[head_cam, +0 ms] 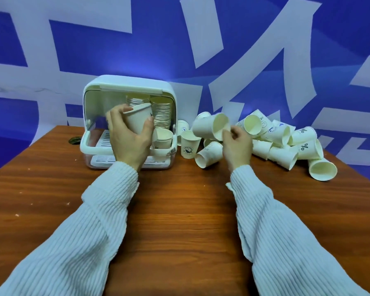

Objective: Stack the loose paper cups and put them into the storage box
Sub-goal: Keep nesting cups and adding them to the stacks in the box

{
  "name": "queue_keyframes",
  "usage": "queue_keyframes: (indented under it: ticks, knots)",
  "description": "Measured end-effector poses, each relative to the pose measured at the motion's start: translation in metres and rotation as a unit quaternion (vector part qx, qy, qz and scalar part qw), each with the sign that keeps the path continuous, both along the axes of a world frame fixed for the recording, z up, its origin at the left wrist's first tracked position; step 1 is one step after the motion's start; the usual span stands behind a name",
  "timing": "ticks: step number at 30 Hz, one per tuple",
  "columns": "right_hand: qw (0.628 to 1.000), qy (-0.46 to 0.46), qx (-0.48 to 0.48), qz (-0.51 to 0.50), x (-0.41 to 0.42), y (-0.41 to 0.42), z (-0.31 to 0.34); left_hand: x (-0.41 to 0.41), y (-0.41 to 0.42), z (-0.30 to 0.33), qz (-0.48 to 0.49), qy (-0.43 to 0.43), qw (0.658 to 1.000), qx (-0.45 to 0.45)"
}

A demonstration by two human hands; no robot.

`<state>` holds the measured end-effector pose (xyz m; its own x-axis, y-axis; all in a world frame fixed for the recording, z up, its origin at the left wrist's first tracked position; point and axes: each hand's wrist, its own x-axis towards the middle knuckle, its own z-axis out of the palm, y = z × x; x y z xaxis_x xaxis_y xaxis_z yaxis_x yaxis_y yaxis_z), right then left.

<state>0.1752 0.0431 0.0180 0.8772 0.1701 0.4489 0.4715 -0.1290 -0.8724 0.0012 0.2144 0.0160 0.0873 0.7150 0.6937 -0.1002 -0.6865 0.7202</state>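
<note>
On your wooden table [179, 210] the white storage box [128, 122] stands open with two tall cup stacks [160, 113] at its back and a short one near its front right corner, so you look well under way. A heap of loose paper cups [282, 144] to its right is left to nest. Your left hand [129, 135] grips an upright cup [138, 119] at the box's mouth, while your right hand [236, 144] pinches the rim of a tilted cup [209, 126] lifted above the heap.
</note>
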Motion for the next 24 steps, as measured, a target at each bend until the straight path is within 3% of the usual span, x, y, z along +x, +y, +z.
queue_keyframes:
  ticks: [3, 7, 13, 18, 21, 24]
  knots:
    - [0.996, 0.003, -0.055, 0.065, -0.018, 0.032, 0.02, -0.003, 0.009, 0.001, 0.0, -0.011, 1.0, -0.024]
    - [0.98, -0.077, -0.171, 0.063, -0.024, 0.067, 0.034, -0.007, 0.011, 0.005, 0.006, -0.02, 0.999, -0.036]
    - [0.932, -0.166, -0.319, 0.032, -0.033, 0.096, 0.04, -0.006, 0.014, 0.003, 0.019, -0.02, 0.999, -0.028]
    - [0.883, -0.171, -0.433, 0.054, -0.036, 0.12, 0.03, -0.003, 0.017, -0.005, 0.01, 0.001, 1.0, -0.021]
    - [0.88, -0.155, -0.443, 0.078, -0.036, 0.123, 0.017, -0.002, 0.021, -0.008, 0.01, 0.027, 0.999, -0.026]
    - [0.913, -0.127, -0.381, 0.075, -0.034, 0.113, 0.016, 0.002, 0.024, -0.007, 0.008, 0.051, 0.999, -0.017]
